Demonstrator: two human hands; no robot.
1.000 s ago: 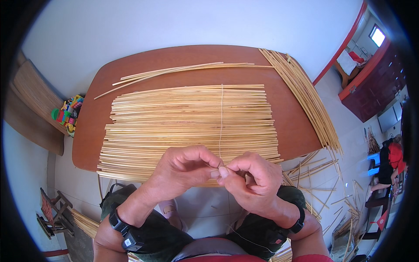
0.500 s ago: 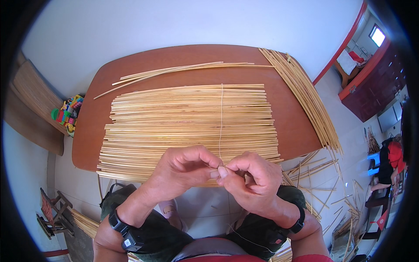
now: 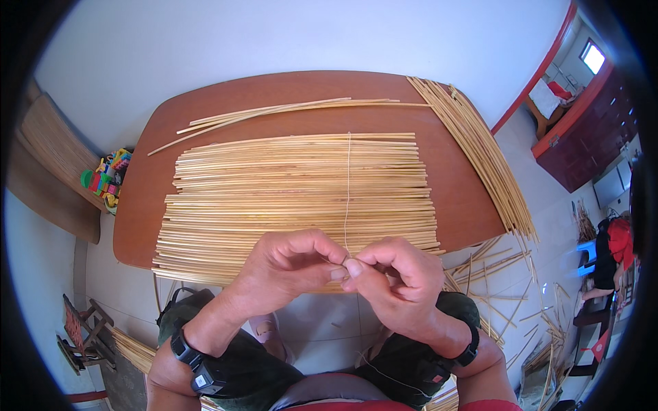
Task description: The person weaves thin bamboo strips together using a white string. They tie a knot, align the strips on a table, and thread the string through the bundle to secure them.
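Note:
A mat of straw-coloured sticks, laid side by side, covers the middle of a brown table. One pale string runs across the sticks from the far edge down to my fingertips. Over the mat's near edge, my left hand pinches the string between thumb and forefinger. My right hand meets it there, its thumb and forefinger pinched on the same string. The fingertips of both hands touch and hide the string's end or knot. A loose length of thread trails over my right leg.
Several loose sticks lie along the table's far side, and a thick bundle slants over its right edge. More sticks are scattered on the floor at right. Colourful toy blocks and a wooden stool are at left.
My right thumb has shifted very slightly at the pinch. Both hands otherwise stay in place, and the mat has not moved.

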